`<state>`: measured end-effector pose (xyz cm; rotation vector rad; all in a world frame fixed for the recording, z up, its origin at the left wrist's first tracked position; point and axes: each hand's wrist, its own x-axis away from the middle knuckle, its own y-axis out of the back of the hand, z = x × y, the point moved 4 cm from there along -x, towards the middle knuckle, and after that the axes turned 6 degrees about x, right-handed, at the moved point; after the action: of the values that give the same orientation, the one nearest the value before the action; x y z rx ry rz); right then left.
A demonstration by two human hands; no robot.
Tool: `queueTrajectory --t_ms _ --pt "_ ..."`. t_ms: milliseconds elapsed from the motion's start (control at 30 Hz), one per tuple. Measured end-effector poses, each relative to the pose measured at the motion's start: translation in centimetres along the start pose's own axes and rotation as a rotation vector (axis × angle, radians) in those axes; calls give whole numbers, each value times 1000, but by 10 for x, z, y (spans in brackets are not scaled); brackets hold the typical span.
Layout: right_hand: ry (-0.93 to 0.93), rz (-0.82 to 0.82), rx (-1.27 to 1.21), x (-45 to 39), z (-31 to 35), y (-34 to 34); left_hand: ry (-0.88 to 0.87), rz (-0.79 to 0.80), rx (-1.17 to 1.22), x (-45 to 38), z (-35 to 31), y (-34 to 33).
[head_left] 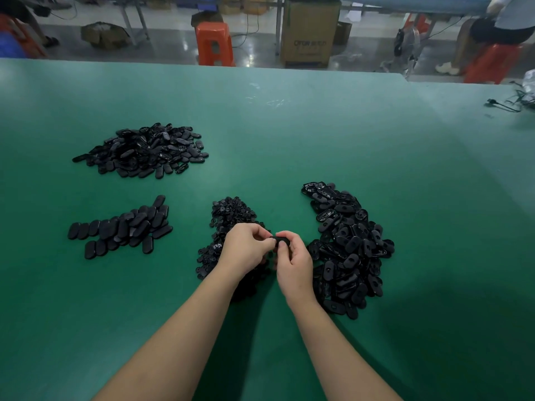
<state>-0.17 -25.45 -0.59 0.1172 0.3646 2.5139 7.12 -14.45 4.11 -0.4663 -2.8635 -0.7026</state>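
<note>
I am working over the green table [289, 125], with the big heap of oval shells [347, 244] lying toward its right edge and the heap of small parts [231, 212] lying mid-table. My left hand [246, 248] and right hand [295, 261] are curling in, both pinching one black piece [280, 241] just above the small parts. My fingers are covering most of it, so its shape is hard to make out.

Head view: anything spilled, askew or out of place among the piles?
Nothing stands out. The left hand and right hand pinch one black oval piece; the four piles sit well inside the green table.
</note>
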Motion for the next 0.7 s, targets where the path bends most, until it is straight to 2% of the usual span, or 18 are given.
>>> queueTrajectory --t_ms 367,700 --pt "24 -45 8 -1 -2 1 -5 -15 -31 5 -2 -5" --pt "38 -42 23 -3 -3 0 -217 66 -172 14 -3 -2"
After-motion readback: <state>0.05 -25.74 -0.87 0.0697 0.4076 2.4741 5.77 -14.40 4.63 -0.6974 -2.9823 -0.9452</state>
